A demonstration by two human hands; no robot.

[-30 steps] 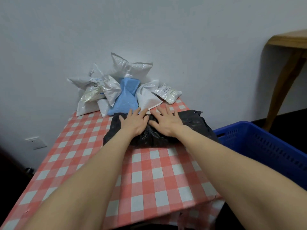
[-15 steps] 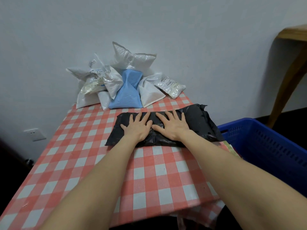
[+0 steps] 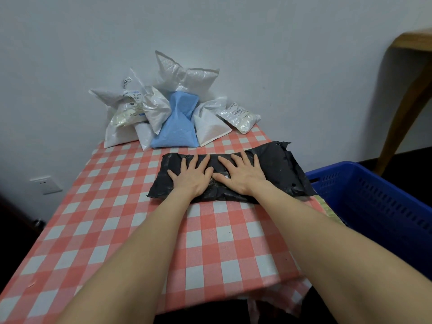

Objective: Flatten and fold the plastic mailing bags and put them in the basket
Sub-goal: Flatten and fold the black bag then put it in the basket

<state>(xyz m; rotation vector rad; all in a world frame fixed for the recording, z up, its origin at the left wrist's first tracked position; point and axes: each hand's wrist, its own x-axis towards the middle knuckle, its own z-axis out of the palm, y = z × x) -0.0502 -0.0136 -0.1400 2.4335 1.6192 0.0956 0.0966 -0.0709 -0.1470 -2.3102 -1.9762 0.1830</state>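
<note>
Head view shows the black mailing bag on the bench, at about 1 o'clock from its middle. The left hand and the right hand lie flat on it side by side, fingers straight and spread, probably to press the air out. The blue basket stands at 3 o'clock, near for dropping; the pile of bags waits at 12.

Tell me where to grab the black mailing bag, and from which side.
Probably its ragged right end, coming from the blue basket side. The black mailing bag lies long and flat; the left hand and right hand press its middle, leaving that longer end free.
</note>
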